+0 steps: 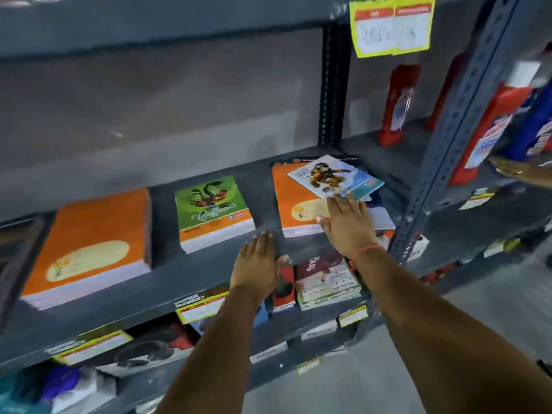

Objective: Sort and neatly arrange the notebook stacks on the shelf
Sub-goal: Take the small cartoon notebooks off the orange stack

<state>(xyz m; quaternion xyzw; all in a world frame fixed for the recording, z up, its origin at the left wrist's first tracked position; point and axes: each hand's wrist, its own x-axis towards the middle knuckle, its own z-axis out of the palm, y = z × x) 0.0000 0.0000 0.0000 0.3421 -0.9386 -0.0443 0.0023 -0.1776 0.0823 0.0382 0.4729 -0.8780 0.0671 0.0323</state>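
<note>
My right hand [346, 225], flat and released, rests on the orange stack [295, 201] beneath the skewed monkey notebook [331, 176]; left hand [257, 264], empty, steadies the shelf [167, 276]. Square the covers gently, edges flush.

the whole view is smeared by motion; the writing on the yellow price tag [392, 26] overhead cannot be read, and its top is cut off; the right hand [348, 224] covers the near corner of the orange stack [294, 198]; the shelf labels [200, 307] are too blurred to read; another person's hand [515, 171] is cut by the right edge.
</note>
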